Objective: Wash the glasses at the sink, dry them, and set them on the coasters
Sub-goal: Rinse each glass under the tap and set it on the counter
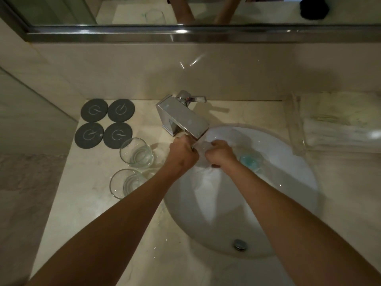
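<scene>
- Two hands meet under the faucet point(182, 118) spout: the left hand point(182, 154) and right hand point(219, 152) are both curled round one clear glass point(203, 150) held between them over the sink point(288, 203) basin.
- Two more glasses wait on the tabletop point(86, 213) just left of the basin, the far glass point(137, 152) and the near glass point(125, 183), both upright.
- Four dark coasters point(107, 122) lie in a square behind them, bare, so I judge the work to be in its washing stage.
- Washing well probably means turning the glass slowly under the spout, one hand steadying while the other rubs rim and inside; wet glass is slippery, so the grip should stay firm but not squeezing.
- Something blue-green point(246, 161) sits in the basin just beside the right hand; I cannot tell what it is.
- Edges to mind: the spout's metal lip sits right above the glass, and the hard basin wall is close below.
- Open room lies toward the near side of the basin; to the left the waiting glasses crowd the path to the coasters, and folded towels point(338, 124) lie on the right.
</scene>
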Tool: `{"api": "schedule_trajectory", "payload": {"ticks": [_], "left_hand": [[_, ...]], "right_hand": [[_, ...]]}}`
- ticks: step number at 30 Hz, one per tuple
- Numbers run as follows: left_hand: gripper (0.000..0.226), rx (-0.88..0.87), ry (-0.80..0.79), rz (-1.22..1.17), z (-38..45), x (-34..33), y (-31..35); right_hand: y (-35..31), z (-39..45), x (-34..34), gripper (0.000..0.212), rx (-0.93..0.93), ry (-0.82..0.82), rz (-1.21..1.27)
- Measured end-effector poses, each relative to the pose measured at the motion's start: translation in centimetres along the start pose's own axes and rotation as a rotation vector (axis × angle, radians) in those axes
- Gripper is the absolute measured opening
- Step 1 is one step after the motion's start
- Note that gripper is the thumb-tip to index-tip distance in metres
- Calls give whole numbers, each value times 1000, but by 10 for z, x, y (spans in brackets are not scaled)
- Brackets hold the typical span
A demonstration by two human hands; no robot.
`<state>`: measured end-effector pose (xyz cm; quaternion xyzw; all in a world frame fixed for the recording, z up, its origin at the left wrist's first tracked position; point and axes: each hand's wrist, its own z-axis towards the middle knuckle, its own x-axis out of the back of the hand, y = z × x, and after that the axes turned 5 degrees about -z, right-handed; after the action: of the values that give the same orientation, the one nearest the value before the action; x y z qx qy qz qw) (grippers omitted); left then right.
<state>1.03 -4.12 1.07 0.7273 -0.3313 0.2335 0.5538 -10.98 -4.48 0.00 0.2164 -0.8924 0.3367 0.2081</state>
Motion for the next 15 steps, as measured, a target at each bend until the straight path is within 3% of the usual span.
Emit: {"api": "schedule_trajectory", "payload": {"ticks": [2, 5, 10, 15], "left_hand": [[33, 40, 22, -40, 0, -4, -4], [23, 170, 61, -182, 5, -5, -12], [12, 273, 20, -382, 10, 6, -11], [16, 302, -154, -439, 15, 13, -12]], "right_hand": [[9, -2, -12, 29, -188, -179, 519], [22, -5, -29, 34, -106, -262, 751], [26, -15, -30, 44, 141, -228, 708], [37, -20, -13, 61, 401, -96, 515]]}}
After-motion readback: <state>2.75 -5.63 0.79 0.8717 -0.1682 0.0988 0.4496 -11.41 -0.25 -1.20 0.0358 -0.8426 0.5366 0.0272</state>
